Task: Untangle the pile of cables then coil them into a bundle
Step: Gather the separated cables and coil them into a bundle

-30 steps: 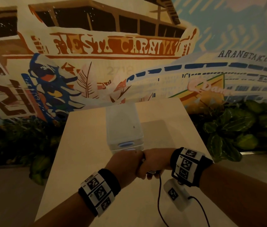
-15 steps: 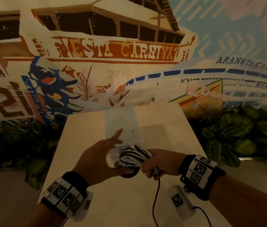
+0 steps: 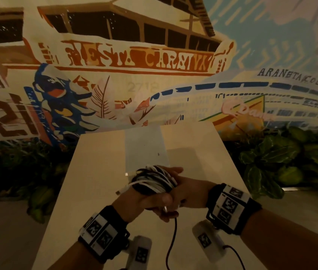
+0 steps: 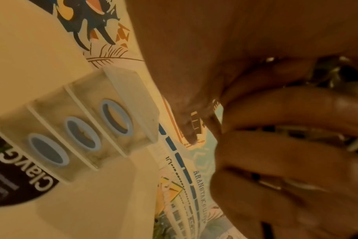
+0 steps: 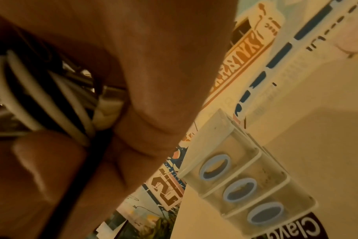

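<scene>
A coiled bundle of black and white cables [image 3: 153, 181] is held above the pale table [image 3: 95, 172], just in front of a clear box. My left hand [image 3: 144, 201] comes from the lower left and grips the bundle from underneath; its curled fingers [image 4: 286, 153] show cable between them. From the right, my right hand [image 3: 188, 189] holds the other side, with the white and black loops [image 5: 41, 97] against its palm. A white plug end [image 3: 120, 191] sticks out to the left. One dark cable tail [image 3: 173, 234] hangs from the hands toward the near edge.
A clear plastic box [image 3: 144, 151] with three blue-ringed compartments [image 4: 78, 129] stands mid-table behind the hands. A black round sticker [image 4: 20, 186] lies on the table by the box. Leafy plants [image 3: 271, 162] flank the table; a painted mural wall stands behind.
Half a second ago my left hand was open and off the bundle, near the box. It has come back and now grips the bundle from below; the right hand kept its hold.
</scene>
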Demonstrator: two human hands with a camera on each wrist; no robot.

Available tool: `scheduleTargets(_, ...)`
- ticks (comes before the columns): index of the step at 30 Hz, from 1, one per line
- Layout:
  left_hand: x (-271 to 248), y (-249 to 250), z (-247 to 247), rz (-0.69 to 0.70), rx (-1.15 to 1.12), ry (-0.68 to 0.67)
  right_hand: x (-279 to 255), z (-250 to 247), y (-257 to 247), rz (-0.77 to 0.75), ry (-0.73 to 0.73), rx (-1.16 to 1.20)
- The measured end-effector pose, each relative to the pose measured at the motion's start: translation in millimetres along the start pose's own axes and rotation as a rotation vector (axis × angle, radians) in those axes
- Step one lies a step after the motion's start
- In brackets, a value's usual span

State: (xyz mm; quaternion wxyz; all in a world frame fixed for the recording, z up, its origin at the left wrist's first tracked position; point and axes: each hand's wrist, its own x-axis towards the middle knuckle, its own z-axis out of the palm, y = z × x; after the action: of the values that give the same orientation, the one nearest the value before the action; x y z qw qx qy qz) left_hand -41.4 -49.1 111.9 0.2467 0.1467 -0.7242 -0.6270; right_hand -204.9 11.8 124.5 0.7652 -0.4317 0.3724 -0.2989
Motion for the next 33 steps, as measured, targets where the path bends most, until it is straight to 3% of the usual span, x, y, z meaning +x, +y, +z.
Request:
scheduleTargets(4,4,2,7,-0.003,-0.307,0.186,2,4,-4,0.081,0.093,-0.073)
scheduleTargets(8,9,8,6,0.095,-0.103,0.275,2,4,-4,0.059,0.152,-0.062)
scheduleTargets(15,1,4,-7,0.033,0.143,0.301,-5,5,5,0.084,0.158,-0.231)
scheduleTargets(18,-1,9,-10,0.011,0.199,0.205,-9,0,11,0.138,0.089,-0.442)
scheduleTargets(22,-1,15,-21,0.01,0.329,0.036,-17,-8,14,0.149,0.118,-0.317)
scheduleTargets(28,5,16,-20,-0.027,1.094,-0.212,-16,-25,29,0.309,0.225,-0.298)
scheduleTargets(33,9,2,-14,-0.038,1.301,-0.214,-18,-16,16,0.269,0.256,-0.12)
